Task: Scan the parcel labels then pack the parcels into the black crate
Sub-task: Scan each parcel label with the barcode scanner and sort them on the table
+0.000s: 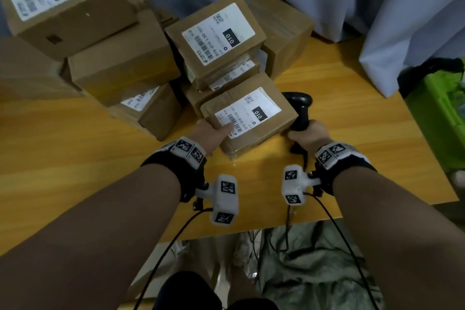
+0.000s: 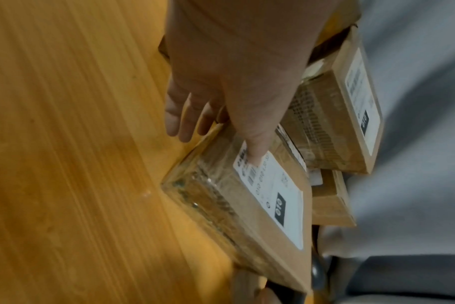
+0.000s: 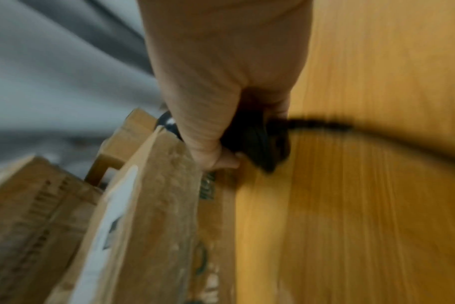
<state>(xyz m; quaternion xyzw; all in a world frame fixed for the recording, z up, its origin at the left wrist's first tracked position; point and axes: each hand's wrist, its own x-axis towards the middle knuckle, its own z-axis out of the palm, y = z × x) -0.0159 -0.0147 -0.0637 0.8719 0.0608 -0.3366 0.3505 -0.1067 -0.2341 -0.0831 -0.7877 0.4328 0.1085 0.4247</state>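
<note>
- The left hand (image 1: 214,133) grips the nearest parcel (image 1: 261,123) at its left end, thumb lying across the label (image 1: 247,112) and the other fingers down the side; the right hand (image 1: 308,133) is curled round the handle of the black scanner (image 1: 299,111), which stands just beside the parcel's right edge on the wooden table (image 1: 352,121).
- Biggest worry: the stack of parcels (image 1: 125,63) behind leans at odd angles. Dragging the front one out carelessly could, I think, bring a box sliding down.
- The parcel is held at one end only. Lifted like that it could twist or drop, especially as its clear tape looks slick.
- The thumb covers part of the barcode; a scan taken now would likely misread.
- The scanner head points away from the label, so it needs turning, and its cable (image 3: 325,124) trailing over the table might snag.
- No black crate is in view, so where the parcel goes I cannot tell.
</note>
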